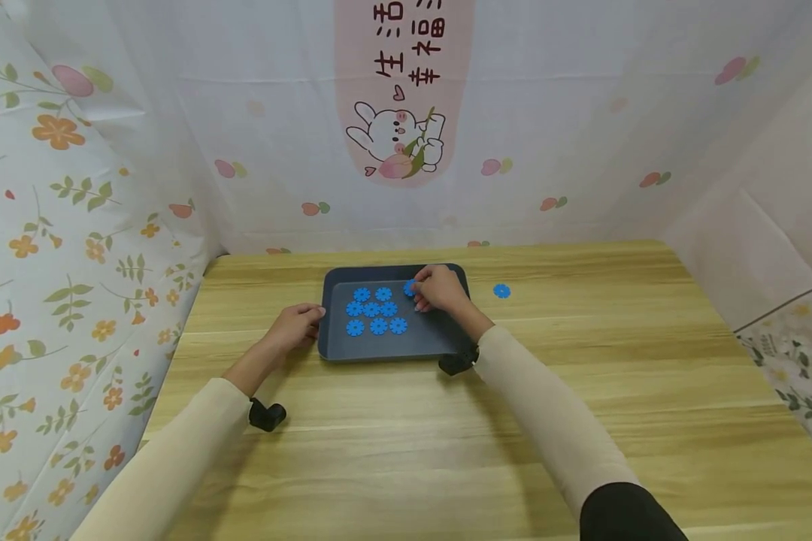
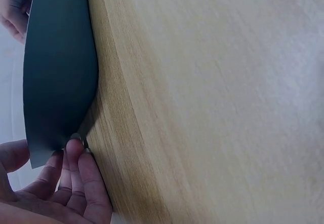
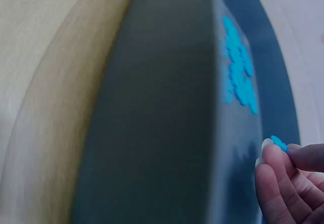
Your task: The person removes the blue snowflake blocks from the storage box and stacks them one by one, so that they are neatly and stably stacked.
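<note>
A dark grey rectangular tray [image 1: 428, 340] lies on the wooden table with several blue notched, flower-shaped discs [image 1: 371, 309] flat inside it, roughly in three rows. My right hand [image 1: 441, 290] is over the tray's far right part and pinches one more blue flower-shaped disc [image 3: 278, 142] between thumb and fingers. At the tray's left side, my left hand [image 1: 295, 327] grips the wall, with the thumb on one side and the fingers [image 2: 91, 181] on the other. Only the tray's outer wall [image 2: 61, 72] shows in the left wrist view, so its contents are hidden there.
A single blue flower-shaped disc [image 1: 502, 291] lies on the table [image 1: 582, 330] to the right of the tray. Behind the table hangs a printed cloth [image 1: 534, 120], and a floral cloth [image 1: 68, 248] covers the left side.
</note>
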`<state>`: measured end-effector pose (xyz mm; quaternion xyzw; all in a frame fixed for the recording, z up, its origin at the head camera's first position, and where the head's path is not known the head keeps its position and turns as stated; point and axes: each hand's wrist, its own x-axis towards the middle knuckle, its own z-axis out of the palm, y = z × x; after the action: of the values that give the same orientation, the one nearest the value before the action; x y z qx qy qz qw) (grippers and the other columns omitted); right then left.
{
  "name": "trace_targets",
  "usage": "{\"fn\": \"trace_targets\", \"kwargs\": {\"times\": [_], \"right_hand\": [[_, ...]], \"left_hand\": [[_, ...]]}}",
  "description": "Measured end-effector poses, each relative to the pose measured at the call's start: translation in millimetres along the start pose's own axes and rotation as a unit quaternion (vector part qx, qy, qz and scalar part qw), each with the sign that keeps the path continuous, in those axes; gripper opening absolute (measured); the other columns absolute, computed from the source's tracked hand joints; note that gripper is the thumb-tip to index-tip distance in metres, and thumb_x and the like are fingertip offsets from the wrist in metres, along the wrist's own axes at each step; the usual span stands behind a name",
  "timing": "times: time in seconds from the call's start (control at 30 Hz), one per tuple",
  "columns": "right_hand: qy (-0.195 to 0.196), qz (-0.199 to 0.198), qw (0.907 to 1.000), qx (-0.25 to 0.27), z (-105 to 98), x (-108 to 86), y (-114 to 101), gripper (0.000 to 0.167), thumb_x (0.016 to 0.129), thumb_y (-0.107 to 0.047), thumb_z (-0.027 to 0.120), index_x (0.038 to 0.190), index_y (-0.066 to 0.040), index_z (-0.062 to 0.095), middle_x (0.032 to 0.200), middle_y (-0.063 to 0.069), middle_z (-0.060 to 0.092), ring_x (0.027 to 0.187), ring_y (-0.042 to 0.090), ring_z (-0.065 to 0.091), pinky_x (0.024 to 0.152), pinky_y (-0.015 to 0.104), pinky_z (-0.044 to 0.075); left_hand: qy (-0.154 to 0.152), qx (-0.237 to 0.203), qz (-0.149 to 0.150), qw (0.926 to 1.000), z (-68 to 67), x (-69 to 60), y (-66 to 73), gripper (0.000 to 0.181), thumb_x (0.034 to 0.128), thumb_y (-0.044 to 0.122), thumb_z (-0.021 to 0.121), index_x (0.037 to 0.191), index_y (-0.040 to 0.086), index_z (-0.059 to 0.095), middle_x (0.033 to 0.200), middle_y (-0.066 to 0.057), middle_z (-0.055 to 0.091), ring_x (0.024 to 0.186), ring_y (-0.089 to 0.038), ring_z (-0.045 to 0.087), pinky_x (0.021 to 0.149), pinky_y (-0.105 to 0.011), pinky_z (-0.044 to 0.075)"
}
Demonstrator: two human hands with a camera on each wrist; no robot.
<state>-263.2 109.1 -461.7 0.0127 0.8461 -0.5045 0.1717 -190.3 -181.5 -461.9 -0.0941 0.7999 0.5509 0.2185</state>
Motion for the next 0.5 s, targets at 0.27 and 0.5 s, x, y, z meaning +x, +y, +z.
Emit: {"fn": "trace_targets", "kwargs": {"times": [0.27,0.5], "right_hand": [[0.019,-0.014,0.9979,0.060,-26.3,-8.0,5.4,0.022,0.097,-0.012,0.059,0.114,0.002,0.059,0.076,0.013,0.064,0.054,0.016,0.063,0.067,0.044,0.059],[0.052,-0.001,0.9941,0.096,-52.1,-17.2,15.5,0.026,0.098,-0.013,0.059,0.119,0.002,0.058,0.073,0.009,0.064,0.054,0.014,0.064,0.067,0.041,0.059]], "left_hand": [[-0.005,0.006,0.002,1.0000,-2.0,0.3,-0.1,0.047,0.1043,0.027,0.042,0.142,-0.001,0.045,0.114,-0.014,0.060,0.087,-0.016,0.058,0.084,-0.031,0.049],[-0.007,0.004,0.002,1.0000,-1.5,1.4,-0.5,0.047,0.1042,0.028,0.043,0.142,-0.001,0.045,0.116,-0.015,0.059,0.088,-0.017,0.057,0.085,-0.032,0.049]]}}
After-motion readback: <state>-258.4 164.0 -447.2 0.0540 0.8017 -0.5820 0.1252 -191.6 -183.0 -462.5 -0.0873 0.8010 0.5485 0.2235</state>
